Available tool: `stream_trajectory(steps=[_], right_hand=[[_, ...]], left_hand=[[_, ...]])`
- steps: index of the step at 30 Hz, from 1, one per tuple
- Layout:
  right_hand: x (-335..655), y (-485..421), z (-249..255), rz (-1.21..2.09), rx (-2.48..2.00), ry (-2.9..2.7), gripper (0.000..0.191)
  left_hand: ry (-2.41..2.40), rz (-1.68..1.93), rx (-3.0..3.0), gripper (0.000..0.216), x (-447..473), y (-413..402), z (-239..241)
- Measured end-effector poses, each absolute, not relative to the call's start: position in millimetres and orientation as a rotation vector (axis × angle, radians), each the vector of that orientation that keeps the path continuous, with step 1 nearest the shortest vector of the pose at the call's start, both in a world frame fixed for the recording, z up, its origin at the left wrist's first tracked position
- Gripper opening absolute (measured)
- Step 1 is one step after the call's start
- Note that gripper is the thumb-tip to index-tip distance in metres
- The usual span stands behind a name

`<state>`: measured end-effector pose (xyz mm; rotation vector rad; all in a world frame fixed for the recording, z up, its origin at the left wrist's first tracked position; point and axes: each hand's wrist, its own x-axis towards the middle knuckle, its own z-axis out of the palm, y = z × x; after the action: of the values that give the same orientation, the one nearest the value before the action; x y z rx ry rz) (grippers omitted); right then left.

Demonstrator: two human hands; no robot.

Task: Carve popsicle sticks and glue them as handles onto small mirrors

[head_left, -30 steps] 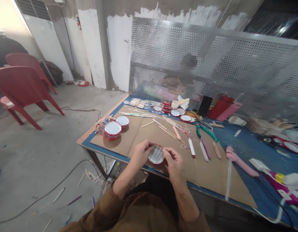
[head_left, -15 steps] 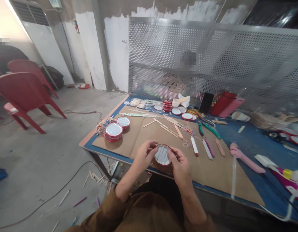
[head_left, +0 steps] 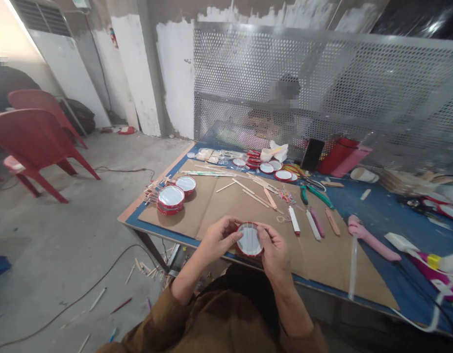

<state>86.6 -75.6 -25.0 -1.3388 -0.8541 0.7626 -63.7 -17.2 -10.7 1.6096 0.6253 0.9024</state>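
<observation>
A small red-rimmed drum (head_left: 250, 243) with a white face is held near the table's front edge, above the cardboard. Thin bands or strings run across its face. My left hand (head_left: 221, 239) grips the left side of its rim, thumb at the edge of the face. On the right side, my right hand (head_left: 273, 249) is closed around the rim with its thumb on top. The undersides of the drum and the fingers below it are hidden. Similar drums with wooden sticks attached (head_left: 171, 197) are stacked on the cardboard to the left.
Cardboard (head_left: 219, 206) covers part of the blue table. On it lie wooden sticks (head_left: 248, 192), coloured rubber bands (head_left: 286, 196), markers (head_left: 294, 220) and green-handled pliers (head_left: 320, 196). A pink glue gun (head_left: 373, 238) lies to the right. Behind stands a perforated metal screen (head_left: 241, 63).
The drum is tilted slightly differently and its face shows more fully. My fingers have shifted a little on the rim, and the bands lie differently across the face.
</observation>
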Motion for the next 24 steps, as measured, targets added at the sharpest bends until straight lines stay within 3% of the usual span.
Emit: stream_trajectory(steps=[18, 24], right_hand=[[82.3, -78.0, -20.5, 0.679, -1.389, -0.843, 0.034], [80.6, -71.8, -26.2, 0.497, -1.437, -0.626, 0.04]], left_hand=[[0.65, 0.883, 1.592, 0.028, -61.0, -14.2, -12.1], [0.52, 0.926, 1.755, 0.058, -63.1, -22.5, -6.4]])
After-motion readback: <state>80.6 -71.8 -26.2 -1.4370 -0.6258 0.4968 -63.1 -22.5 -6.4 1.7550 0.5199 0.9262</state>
